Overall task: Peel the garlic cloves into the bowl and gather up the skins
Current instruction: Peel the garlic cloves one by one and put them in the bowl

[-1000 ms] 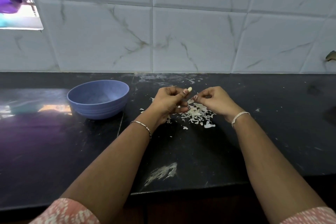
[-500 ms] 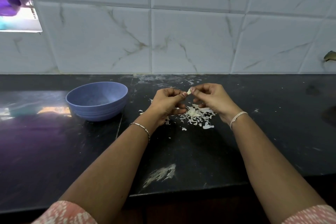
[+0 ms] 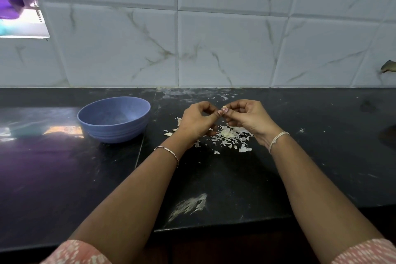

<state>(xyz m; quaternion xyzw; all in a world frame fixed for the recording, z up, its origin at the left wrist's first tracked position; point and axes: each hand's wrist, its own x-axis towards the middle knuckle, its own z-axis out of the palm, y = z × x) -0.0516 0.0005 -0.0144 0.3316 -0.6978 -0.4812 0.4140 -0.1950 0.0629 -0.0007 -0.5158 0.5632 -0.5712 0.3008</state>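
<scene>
**Clove pinched between both hands above the skins**

Both hands are up off the countertop point(image 3: 214, 180) and meeting at the fingertips. The garlic clove point(image 3: 224, 109) sits right at that meeting point: a small, pale, cream-coloured nub with a faint pinkish tinge, mostly covered by the fingers, so only its top peeks out.

The left hand point(image 3: 197, 123) has its fingers curled in, with thumb and forefinger nipping the clove from the left. The right hand point(image 3: 249, 118) is curled the same way, its fingertips gripping the clove from the right. How much skin is on the clove is too small to tell.

Directly beneath the hands lies the pile of skins point(image 3: 232, 135), white papery flakes scattered on the dark stone (a few strays lie off to the left, near the left wrist). The clove is held above this pile, not touching it.

The blue bowl point(image 3: 115, 132) stands upright on the counter to the left, well apart from the hands. What is inside it I cannot make out.

A thin metal bracelet point(image 3: 169, 152) circles the left wrist and a pale band point(image 3: 278, 138) the right. A whitish smear point(image 3: 189, 206) marks the counter near its front edge.
</scene>
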